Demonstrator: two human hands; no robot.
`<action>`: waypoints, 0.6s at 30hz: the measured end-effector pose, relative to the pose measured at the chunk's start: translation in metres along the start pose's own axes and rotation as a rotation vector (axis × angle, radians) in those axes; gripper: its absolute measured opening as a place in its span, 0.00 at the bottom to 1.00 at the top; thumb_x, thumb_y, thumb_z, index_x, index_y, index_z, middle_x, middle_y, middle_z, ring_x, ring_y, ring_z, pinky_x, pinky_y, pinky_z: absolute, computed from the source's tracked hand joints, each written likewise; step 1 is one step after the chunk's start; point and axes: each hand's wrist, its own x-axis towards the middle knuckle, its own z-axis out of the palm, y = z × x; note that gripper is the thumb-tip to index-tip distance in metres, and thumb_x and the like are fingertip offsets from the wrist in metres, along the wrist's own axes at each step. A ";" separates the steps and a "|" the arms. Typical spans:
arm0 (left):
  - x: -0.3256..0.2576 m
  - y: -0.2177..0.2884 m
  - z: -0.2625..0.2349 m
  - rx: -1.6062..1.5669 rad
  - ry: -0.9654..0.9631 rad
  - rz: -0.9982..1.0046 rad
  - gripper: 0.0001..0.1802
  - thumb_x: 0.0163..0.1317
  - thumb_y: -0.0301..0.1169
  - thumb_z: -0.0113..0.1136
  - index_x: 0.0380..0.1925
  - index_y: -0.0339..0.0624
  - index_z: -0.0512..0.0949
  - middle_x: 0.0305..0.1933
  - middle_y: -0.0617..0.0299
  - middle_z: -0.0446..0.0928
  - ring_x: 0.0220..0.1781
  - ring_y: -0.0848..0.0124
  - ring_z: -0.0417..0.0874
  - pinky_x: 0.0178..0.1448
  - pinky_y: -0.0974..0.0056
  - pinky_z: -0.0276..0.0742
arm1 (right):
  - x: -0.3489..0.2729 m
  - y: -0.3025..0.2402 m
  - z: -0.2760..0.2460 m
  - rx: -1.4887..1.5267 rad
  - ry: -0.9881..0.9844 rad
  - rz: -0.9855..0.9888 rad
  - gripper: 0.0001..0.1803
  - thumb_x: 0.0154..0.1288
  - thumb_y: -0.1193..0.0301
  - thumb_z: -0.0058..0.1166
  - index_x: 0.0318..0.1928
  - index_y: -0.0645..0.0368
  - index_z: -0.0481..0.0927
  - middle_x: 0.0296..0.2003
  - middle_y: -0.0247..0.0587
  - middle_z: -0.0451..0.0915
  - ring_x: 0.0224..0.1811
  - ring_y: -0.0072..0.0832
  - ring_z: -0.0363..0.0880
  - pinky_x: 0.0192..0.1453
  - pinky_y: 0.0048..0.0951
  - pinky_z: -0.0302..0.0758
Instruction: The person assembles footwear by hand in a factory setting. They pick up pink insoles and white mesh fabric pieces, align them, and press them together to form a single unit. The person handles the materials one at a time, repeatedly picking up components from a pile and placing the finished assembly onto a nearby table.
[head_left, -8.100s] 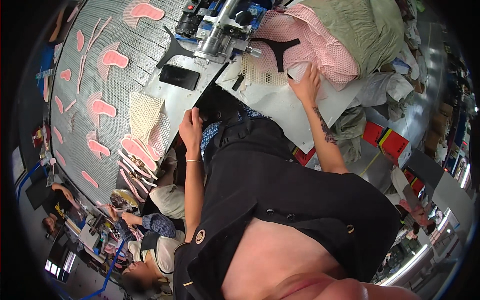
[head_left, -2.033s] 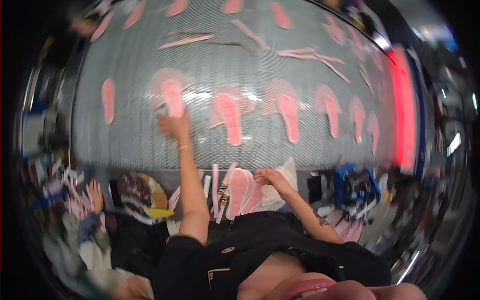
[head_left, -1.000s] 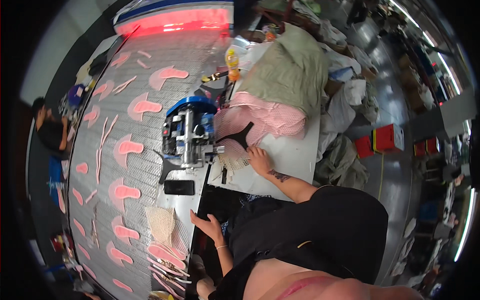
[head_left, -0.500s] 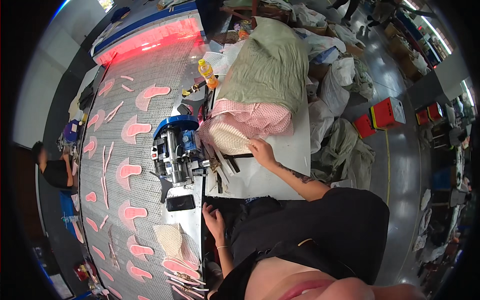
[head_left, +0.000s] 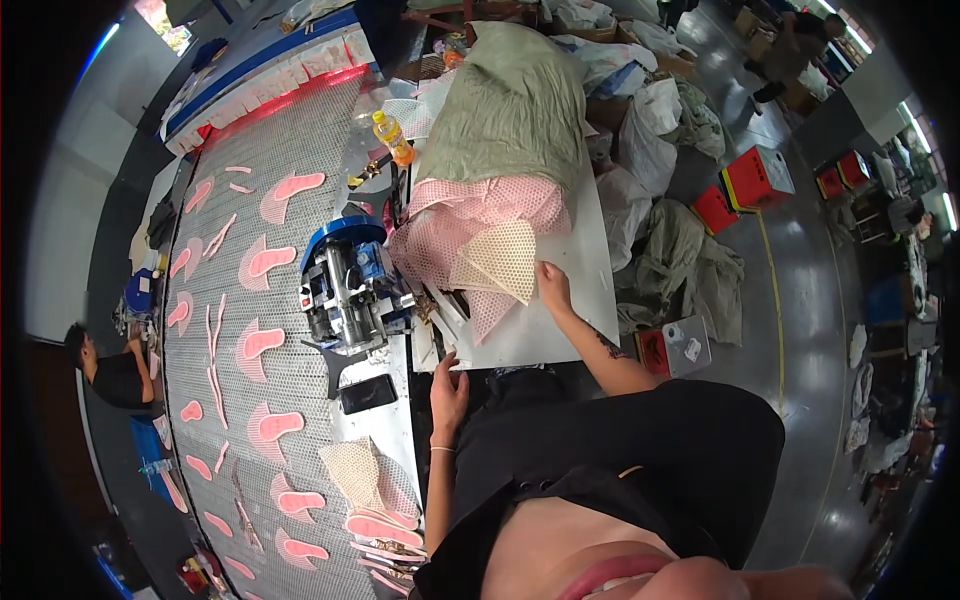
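Observation:
My right hand [head_left: 554,290] is closed, its fingertips at the right edge of a cream perforated mesh piece [head_left: 505,258]. That fan-shaped piece spreads over the front of a heap of pink mesh [head_left: 480,205], and a pink mesh corner hangs below it. Near the table's front edge, my left hand [head_left: 449,392] has its fingers apart and holds nothing. Beside it lies a black phone [head_left: 368,394]. A small machine with a blue round guard [head_left: 345,285] stands to the left of the mesh heap.
A mesh conveyor belt [head_left: 215,330] carries several pink insole-shaped pieces on the left. A large green sack [head_left: 510,100] covers the heap's back, with a yellow-capped bottle [head_left: 393,138] beside it. Red boxes [head_left: 757,180] stand on the floor. Another person [head_left: 115,375] is across the belt.
My right hand has moved right and the cream piece has swung out flatter, exposing pink mesh below. My left hand has risen and shifted right. The whole view has shifted somewhat.

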 end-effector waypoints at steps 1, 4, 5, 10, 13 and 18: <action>0.004 0.005 0.005 -0.001 -0.050 0.023 0.26 0.61 0.22 0.55 0.60 0.37 0.66 0.51 0.53 0.76 0.41 0.67 0.82 0.47 0.65 0.78 | 0.003 0.008 0.003 0.052 -0.013 0.081 0.17 0.68 0.61 0.49 0.39 0.66 0.78 0.37 0.55 0.81 0.41 0.47 0.80 0.43 0.41 0.74; 0.001 0.004 0.005 0.032 -0.127 0.044 0.24 0.61 0.23 0.55 0.59 0.38 0.68 0.52 0.53 0.76 0.42 0.65 0.82 0.48 0.64 0.78 | -0.007 -0.005 0.014 0.018 -0.002 0.139 0.14 0.66 0.64 0.51 0.37 0.64 0.78 0.36 0.53 0.81 0.40 0.45 0.81 0.41 0.39 0.74; 0.003 0.001 0.004 0.046 -0.144 0.053 0.23 0.61 0.23 0.55 0.58 0.38 0.68 0.52 0.52 0.76 0.42 0.65 0.82 0.48 0.64 0.78 | -0.007 -0.020 0.014 -0.026 0.020 0.120 0.12 0.66 0.65 0.53 0.37 0.64 0.78 0.35 0.53 0.81 0.39 0.45 0.81 0.41 0.39 0.74; 0.001 -0.006 -0.003 -0.028 -0.206 0.039 0.22 0.62 0.23 0.54 0.57 0.36 0.69 0.53 0.53 0.76 0.45 0.65 0.83 0.51 0.65 0.77 | -0.014 -0.108 -0.019 -0.063 0.074 -0.237 0.08 0.65 0.68 0.54 0.39 0.59 0.77 0.32 0.49 0.81 0.37 0.44 0.81 0.39 0.39 0.75; 0.006 0.004 -0.002 -0.353 -0.284 0.006 0.21 0.67 0.31 0.52 0.57 0.36 0.69 0.53 0.52 0.76 0.49 0.64 0.81 0.55 0.63 0.75 | -0.031 -0.158 -0.055 0.158 0.134 -0.445 0.09 0.63 0.70 0.56 0.41 0.61 0.77 0.34 0.47 0.81 0.37 0.42 0.81 0.40 0.37 0.75; 0.027 0.062 -0.014 -1.257 -0.422 -0.118 0.36 0.69 0.58 0.37 0.63 0.38 0.64 0.58 0.45 0.70 0.57 0.51 0.76 0.63 0.48 0.69 | -0.078 -0.215 -0.109 0.198 -0.313 -0.788 0.08 0.58 0.73 0.60 0.38 0.60 0.80 0.37 0.41 0.81 0.44 0.34 0.80 0.56 0.35 0.73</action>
